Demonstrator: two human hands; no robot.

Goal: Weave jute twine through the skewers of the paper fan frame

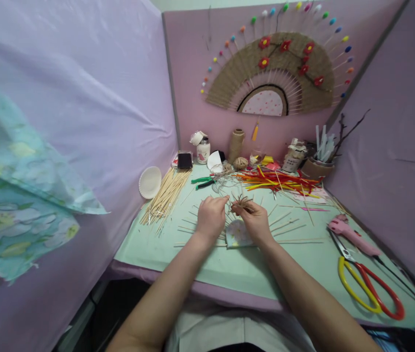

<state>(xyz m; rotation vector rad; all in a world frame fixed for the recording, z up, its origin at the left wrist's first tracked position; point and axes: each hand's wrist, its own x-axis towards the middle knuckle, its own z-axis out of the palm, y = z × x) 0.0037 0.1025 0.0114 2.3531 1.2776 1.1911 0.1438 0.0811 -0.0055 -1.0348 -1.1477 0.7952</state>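
My right hand [255,224] pinches a small brown bundle of twine [242,203], with loose ends sticking out above the fingers. Close beside it, my left hand [210,215] is closed with its fingertips toward the bundle; whatever it grips is too small to make out. Beneath both hands lies a half-round piece covered in floral fabric [238,233]. Thin sticks [290,227] spread out from it to either side like a fan. The hands hide part of the piece and some sticks.
Bamboo sticks [167,198] are piled at left near a white scalloped dish [150,182]. Green-handled pliers [203,182] and red and yellow strips [281,181] lie behind the hands. Scissors [365,281] and a pink glue gun [354,235] are at right. A finished fan [244,63] hangs behind.
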